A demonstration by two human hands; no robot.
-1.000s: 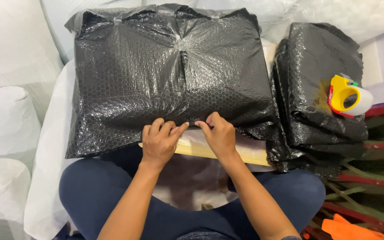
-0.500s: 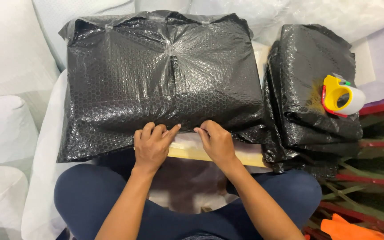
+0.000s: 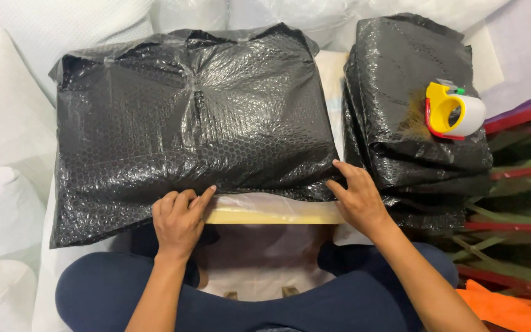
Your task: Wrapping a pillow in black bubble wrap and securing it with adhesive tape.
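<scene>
Hands (image 3: 179, 218) (image 3: 354, 197) press near edge of black bubble-wrap parcel (image 3: 192, 129).

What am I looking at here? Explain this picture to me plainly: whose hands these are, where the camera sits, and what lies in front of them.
There is no machine here: a person sits cross-legged, and the camera is worn on their head, looking down. The left hand and the right hand both rest flat on the near edge of a large parcel wrapped in black bubble wrap. Neither hand grips anything. The parcel lies on a pale wooden board covered in clear plastic. To the right stands a stack of similar black-wrapped parcels, with a yellow and white tape dispenser on top. White padded bags lie around, and orange cloth shows at the lower right.
</scene>
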